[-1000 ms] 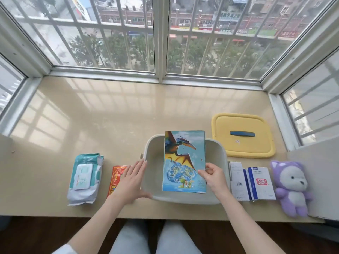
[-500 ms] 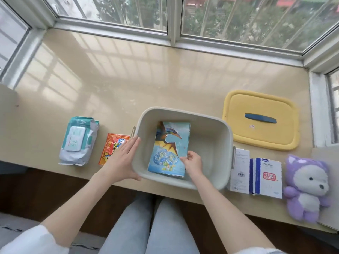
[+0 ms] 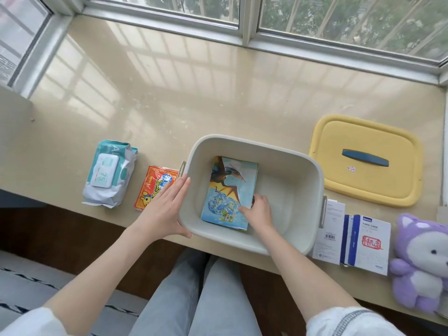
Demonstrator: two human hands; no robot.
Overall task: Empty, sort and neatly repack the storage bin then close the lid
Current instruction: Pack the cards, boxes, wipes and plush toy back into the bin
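Head view: a glossy beige stone ledge filled a bay of metal-framed windows, with trees beyond the glass and a dark wood floor and a patterned rug below its near edge. The grey storage bin stood open at that near edge, its long axis running left to right and slightly skewed. Right of the bin and farther back lay the yellow lid, blue handle up. Far right of the bin sat a purple plush toy. Between the toy and the bin lay flat white and blue boxes, the nearest just beside the bin's right latch. Left of the bin lay a pack of wipes, well apart from it.

The picture book was in the bin's left half, cover up, its long axis crossing the bin's, with the top of the cover toward the windows. Whether it lay fully flat could not be told. A red packet lay just left of the bin.

The left hand pressed straight fingers against the bin's left outer wall. The right hand, inside the bin, curled its fingers round the book's near right corner.
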